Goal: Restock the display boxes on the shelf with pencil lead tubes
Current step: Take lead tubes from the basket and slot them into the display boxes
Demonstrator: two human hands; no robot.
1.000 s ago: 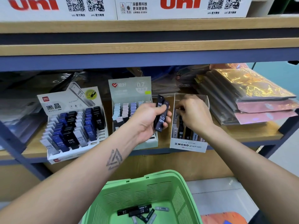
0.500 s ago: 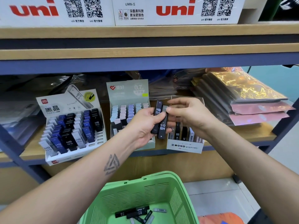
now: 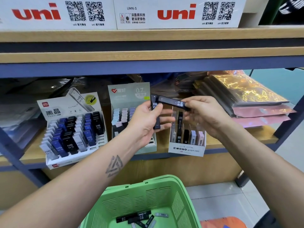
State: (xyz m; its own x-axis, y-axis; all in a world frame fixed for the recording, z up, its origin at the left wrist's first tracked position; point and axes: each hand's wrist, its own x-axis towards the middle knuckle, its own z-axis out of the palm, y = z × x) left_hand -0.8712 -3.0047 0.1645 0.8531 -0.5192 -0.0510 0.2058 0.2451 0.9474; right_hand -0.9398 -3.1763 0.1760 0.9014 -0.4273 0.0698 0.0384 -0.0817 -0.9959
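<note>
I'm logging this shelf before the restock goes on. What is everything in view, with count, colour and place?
Uni cartons: two, white, top shelf.
Deli box: one, white, shelf left, blue, black and grey tubes inside.
0.7 box: one, grey-green, shelf middle, pastel tubes inside.
Mono box: one, white, shelf right of middle, a few tubes inside.
Pouches: a stack, gold and pink, shelf right.
Basket: one, green, below the shelf, several loose tubes inside.
Upright tube: one, black, in left hand.
Level tube: one, black, in right hand.
Left hand: grips the upright tube.
Right hand: pinches the level tube.
</note>
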